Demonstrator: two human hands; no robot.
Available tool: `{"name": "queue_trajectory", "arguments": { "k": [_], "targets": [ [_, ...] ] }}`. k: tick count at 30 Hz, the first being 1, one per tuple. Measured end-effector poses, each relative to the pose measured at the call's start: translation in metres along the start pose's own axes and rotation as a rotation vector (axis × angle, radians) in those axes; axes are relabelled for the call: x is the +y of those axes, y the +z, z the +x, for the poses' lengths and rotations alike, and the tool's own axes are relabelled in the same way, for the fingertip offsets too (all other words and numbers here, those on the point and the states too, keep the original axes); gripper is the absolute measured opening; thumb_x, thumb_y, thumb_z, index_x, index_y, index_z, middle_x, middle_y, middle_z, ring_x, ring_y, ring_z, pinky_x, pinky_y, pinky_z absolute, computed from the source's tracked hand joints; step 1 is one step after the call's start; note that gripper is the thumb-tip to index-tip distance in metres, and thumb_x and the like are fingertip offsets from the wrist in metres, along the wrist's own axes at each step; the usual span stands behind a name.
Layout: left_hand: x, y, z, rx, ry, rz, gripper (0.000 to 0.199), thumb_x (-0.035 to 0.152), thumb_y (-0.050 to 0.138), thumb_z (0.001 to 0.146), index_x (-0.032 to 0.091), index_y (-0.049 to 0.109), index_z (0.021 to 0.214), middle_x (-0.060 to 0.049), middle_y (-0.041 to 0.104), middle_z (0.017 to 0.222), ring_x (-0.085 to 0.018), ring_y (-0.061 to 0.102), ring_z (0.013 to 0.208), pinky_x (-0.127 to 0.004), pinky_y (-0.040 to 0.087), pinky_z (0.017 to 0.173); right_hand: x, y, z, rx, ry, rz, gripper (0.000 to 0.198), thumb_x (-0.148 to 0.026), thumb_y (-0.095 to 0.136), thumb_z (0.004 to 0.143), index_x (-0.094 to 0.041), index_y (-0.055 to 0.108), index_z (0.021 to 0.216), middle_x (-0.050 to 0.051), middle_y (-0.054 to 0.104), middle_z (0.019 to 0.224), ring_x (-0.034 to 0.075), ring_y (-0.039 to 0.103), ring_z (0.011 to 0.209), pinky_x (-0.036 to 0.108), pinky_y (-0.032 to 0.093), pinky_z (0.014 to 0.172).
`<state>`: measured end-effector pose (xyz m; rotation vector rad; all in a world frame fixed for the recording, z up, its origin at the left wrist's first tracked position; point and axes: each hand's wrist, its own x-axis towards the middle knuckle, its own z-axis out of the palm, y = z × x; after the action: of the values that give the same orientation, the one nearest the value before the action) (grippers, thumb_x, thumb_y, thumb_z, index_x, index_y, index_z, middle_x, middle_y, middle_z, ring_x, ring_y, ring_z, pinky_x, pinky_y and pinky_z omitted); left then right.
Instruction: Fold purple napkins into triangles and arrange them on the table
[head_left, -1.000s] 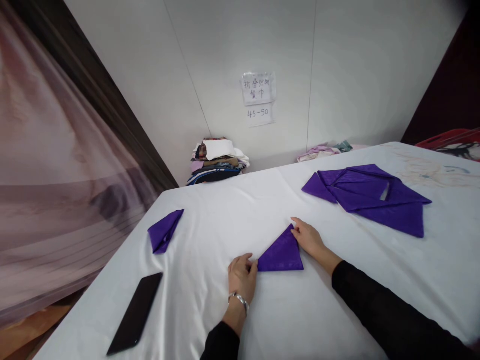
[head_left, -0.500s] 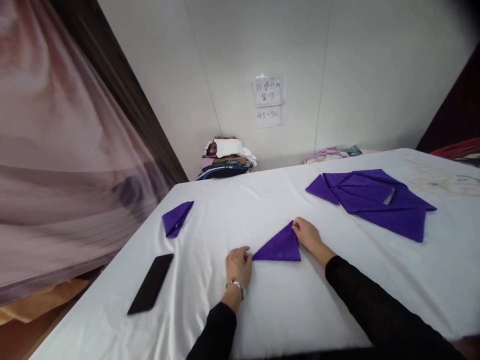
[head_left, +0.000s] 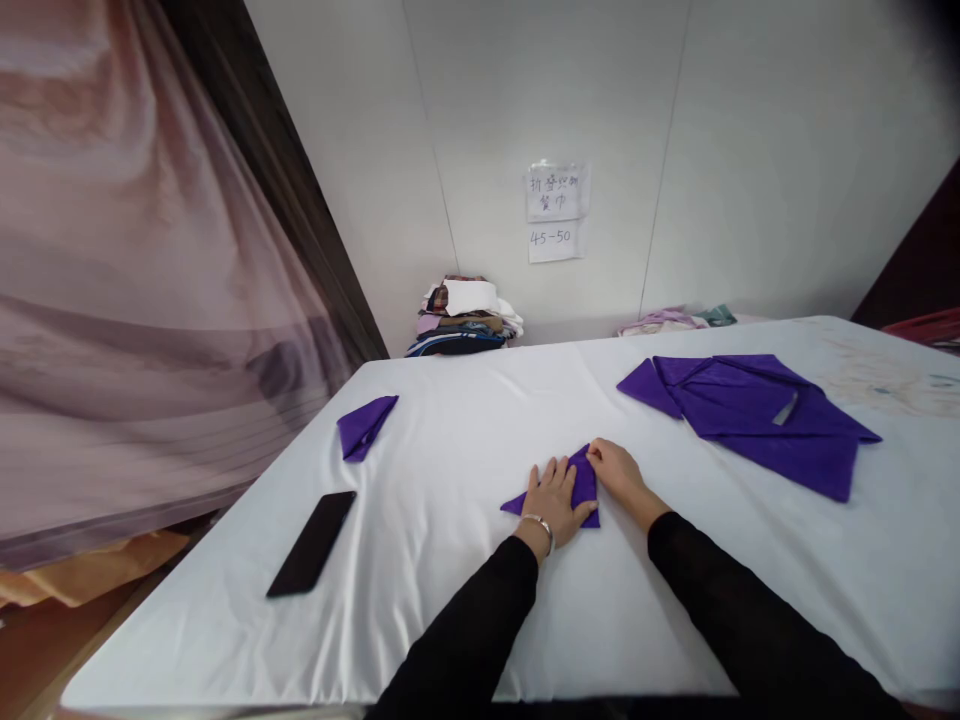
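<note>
A purple cloth napkin (head_left: 586, 486), folded into a triangle, lies on the white-covered table (head_left: 420, 560). My left hand (head_left: 553, 500) rests flat across its middle with the fingers spread, hiding much of the cloth. At the top corner, my right hand (head_left: 616, 468) pinches the napkin between thumb and fingers. Off to the left sits another folded purple napkin (head_left: 366, 428). Several more purple napkins (head_left: 750, 405) are spread in an overlapping pile to the right, with a small pale label showing on one.
A black phone-like slab (head_left: 313, 545) lies on the table at the left. Behind the table's far edge are a stack of folded clothes (head_left: 465, 318) and some pink cloth (head_left: 660, 320). Paper signs (head_left: 556, 210) hang on the wall; a pink curtain (head_left: 135, 280) hangs at the left.
My left hand has moved right from the napkin's left tip and now lies flat on its middle. My right hand keeps its pinch at the top corner. The view has shifted slightly.
</note>
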<state>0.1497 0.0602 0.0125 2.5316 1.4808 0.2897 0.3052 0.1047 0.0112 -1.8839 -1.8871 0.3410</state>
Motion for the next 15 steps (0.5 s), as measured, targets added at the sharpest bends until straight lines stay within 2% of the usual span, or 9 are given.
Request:
{"name": "queue_trajectory", "arguments": {
  "k": [3,6,9,10,12,15],
  "targets": [
    [-0.005,0.008,0.0,-0.031,-0.004,0.025,0.067,0.058,0.027,0.085,0.02,0.025,0.14,-0.008,0.024,0.147,-0.027,0.016,0.135,-0.053,0.012,0.108,0.0,-0.002,0.002,-0.005,0.001,-0.014,0.014,-0.018,0.045,0.081,-0.021,0.058,0.076,0.001,0.062,0.077,0.015,0.054,0.072,0.024,0.035,0.062],
    [-0.006,0.006,-0.001,-0.038,-0.005,0.025,0.07,0.061,0.025,0.084,0.019,0.024,0.14,-0.008,0.024,0.147,-0.027,0.017,0.135,-0.053,0.014,0.108,-0.006,-0.004,-0.001,0.047,-0.021,-0.018,0.021,-0.019,0.042,0.084,-0.019,0.06,0.095,0.008,0.061,0.104,0.019,0.053,0.096,0.029,0.038,0.077],
    [-0.004,0.003,-0.002,-0.035,-0.001,0.028,0.07,0.061,0.025,0.084,0.02,0.022,0.141,-0.008,0.025,0.147,-0.028,0.018,0.134,-0.054,0.014,0.108,-0.023,-0.005,-0.012,0.117,-0.235,0.009,0.035,-0.028,0.041,0.087,-0.017,0.051,0.119,0.012,0.041,0.135,0.023,0.033,0.125,0.038,0.028,0.098],
    [-0.003,0.003,-0.002,-0.032,0.009,0.035,0.068,0.059,0.027,0.085,0.022,0.02,0.141,-0.007,0.026,0.147,-0.028,0.018,0.134,-0.054,0.014,0.107,-0.03,-0.005,-0.016,0.095,-0.336,0.025,0.039,-0.032,0.041,0.088,-0.019,0.048,0.124,0.011,0.035,0.14,0.024,0.027,0.129,0.041,0.023,0.103],
    [-0.002,0.004,-0.001,-0.019,0.035,0.064,0.063,0.052,0.031,0.086,0.026,0.017,0.142,-0.005,0.025,0.147,-0.03,0.014,0.135,-0.055,0.011,0.107,-0.043,-0.004,-0.022,-0.055,-0.5,0.058,0.046,-0.04,0.039,0.089,-0.023,0.041,0.132,0.007,0.029,0.145,0.024,0.019,0.133,0.044,0.014,0.107],
    [-0.001,0.007,-0.001,0.019,0.042,0.097,0.063,0.047,0.034,0.086,0.027,0.015,0.142,-0.004,0.025,0.147,-0.031,0.009,0.136,-0.056,0.006,0.108,-0.049,0.0,-0.022,-0.336,-0.548,0.096,0.054,-0.05,0.034,0.089,-0.026,0.033,0.137,0.005,0.024,0.147,0.023,0.014,0.135,0.044,0.008,0.108]
  ]
}}
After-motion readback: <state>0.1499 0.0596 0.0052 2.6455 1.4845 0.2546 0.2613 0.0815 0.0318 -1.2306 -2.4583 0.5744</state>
